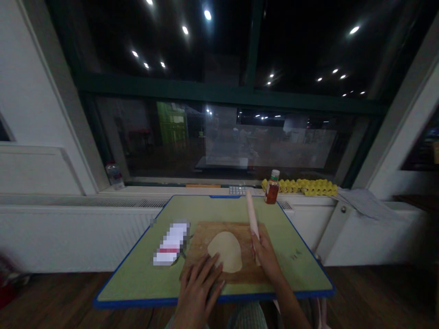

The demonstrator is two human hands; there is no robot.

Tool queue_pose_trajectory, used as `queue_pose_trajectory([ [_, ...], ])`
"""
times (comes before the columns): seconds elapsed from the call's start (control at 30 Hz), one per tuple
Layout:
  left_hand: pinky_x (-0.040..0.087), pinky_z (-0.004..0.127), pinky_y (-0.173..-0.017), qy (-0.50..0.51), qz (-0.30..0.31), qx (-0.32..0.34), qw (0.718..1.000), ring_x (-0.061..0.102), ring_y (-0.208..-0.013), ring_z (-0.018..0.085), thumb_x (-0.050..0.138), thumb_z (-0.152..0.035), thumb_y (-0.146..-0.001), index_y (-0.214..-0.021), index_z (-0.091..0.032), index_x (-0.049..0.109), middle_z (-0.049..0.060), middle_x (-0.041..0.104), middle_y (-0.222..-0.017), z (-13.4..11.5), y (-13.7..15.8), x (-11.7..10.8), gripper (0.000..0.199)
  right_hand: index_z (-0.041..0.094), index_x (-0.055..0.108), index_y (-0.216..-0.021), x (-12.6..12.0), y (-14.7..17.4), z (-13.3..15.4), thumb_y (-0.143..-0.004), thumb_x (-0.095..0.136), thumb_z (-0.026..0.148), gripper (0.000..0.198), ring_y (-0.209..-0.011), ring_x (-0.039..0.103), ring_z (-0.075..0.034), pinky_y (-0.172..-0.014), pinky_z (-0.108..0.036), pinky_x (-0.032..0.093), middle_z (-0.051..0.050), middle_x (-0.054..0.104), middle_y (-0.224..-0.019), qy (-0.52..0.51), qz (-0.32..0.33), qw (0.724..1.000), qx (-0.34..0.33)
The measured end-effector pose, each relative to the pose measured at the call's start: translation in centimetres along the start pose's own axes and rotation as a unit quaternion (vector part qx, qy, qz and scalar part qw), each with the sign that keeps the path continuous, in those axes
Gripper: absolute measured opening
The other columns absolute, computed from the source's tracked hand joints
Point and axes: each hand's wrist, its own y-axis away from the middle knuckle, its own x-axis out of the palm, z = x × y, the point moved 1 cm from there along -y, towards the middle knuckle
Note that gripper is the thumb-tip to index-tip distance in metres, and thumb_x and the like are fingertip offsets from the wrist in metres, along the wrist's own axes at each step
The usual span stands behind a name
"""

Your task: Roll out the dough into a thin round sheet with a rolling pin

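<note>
Illumination is dim. The window [222, 141] reflects lamps [207, 15] as glaring spots. Wide-angle distortion slants the edges. Pixelation obscures one item [171, 243].

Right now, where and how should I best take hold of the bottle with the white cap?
Probably around the body of the bottle, below its white cap, from the near side: it stands upright near the table's far right corner, with yellow trays behind and the rolling pin to its left.
</note>
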Motion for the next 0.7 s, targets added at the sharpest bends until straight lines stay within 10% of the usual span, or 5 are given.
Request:
queue_pose_trajectory([
  [0.37,0.046,0.044,-0.099,0.023,0.004,-0.026,0.999,0.046,-0.128,0.026,0.049,-0.035,-0.094,-0.127,-0.033,0.059,-0.002,0.056,-0.137,-1.1,0.1,-0.1,0.035,0.023,0.059,-0.089,0.0,-0.1,-0.4,-0.081,0.049,0.069,0.047,-0.047,0.047,-0.015,-0.042,-0.028,0.038,0.005,0.048,-0.054,-0.010,0.012,1.000,0.011],
  [0.7,0.034,0.051,-0.105,0.035,0.005,-0.069,0.997,0.040,-0.133,0.028,0.051,-0.033,-0.091,-0.135,-0.039,0.051,0.000,0.045,-0.147,2.9,-4.3,-2.4,0.044,0.022,0.058,-0.088,0.2,0.0,0.1,-0.081,0.048,0.070,0.049,-0.047,0.045,-0.013,-0.044,-0.025,0.037,0.007,0.046,-0.054,-0.004,0.011,1.000,-0.005],
])
